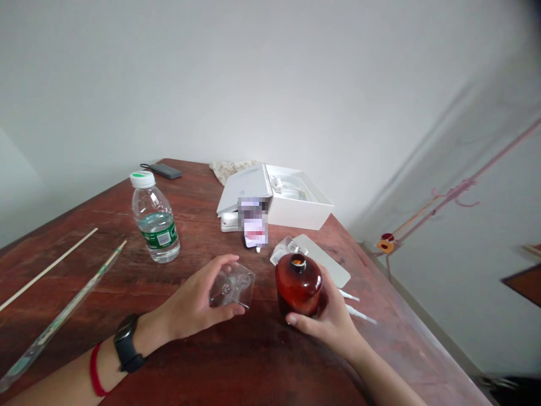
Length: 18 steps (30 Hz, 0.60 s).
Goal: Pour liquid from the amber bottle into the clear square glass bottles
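Note:
My left hand (203, 301) grips a clear, square plastic piece (234, 285) with round raised shapes, thumb on the near side and fingers behind. In my right hand (325, 321) is an amber bottle (298, 287), upright and uncapped, its dark round mouth facing up. The fingers behind it are mostly hidden. The two held things are apart, with a strip of table between them. Just behind the bottle lies another clear plastic piece (289, 247), beside a pale flat rounded panel (325, 260). Two white thin-tipped parts (359, 313) lie right of my right hand.
A water bottle (155, 220) stands at left, near a bare stick (51, 268) and wrapped chopsticks (67, 316). Behind are a propped phone (255, 228), an open white box (300, 211), a grey pouch-like item (166, 170) and a patterned cloth (228, 169). The wooden table (203, 372) meets the wall.

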Tool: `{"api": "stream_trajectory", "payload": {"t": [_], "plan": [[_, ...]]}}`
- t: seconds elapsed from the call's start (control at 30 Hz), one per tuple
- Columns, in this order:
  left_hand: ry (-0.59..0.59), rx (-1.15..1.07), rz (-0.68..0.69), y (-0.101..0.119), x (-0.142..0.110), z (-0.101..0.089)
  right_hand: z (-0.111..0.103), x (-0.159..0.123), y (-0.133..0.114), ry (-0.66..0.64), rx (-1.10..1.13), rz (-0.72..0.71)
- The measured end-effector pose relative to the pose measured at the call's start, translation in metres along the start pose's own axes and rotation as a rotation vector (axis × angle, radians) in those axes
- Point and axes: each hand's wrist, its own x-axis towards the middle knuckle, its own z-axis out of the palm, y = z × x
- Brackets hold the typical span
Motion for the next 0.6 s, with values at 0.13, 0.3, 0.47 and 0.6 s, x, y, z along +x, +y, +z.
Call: {"api": "stream_trajectory", "payload": {"t": [0.13,0.3,0.47,0.6], "plan": [[-0.01,0.001,-0.012,0.0001,0.0001,-0.0021,0.0057,-0.0001,-0.0034,0.029,0.042,0.014],[-0.02,-0.003,-0.015,0.0,0.0015,-0.0023,0.0073,-0.0013,-0.0092,0.049,0.037,0.024],[-0.014,-0.021,-0.018,0.0018,0.0026,-0.0022,0.0065,-0.002,-0.0092,0.071,-0.007,0.024],[-0.005,-0.033,-0.016,0.0072,0.0026,-0.0031,0.0064,-0.0015,-0.0081,0.073,-0.013,0.035]]}}
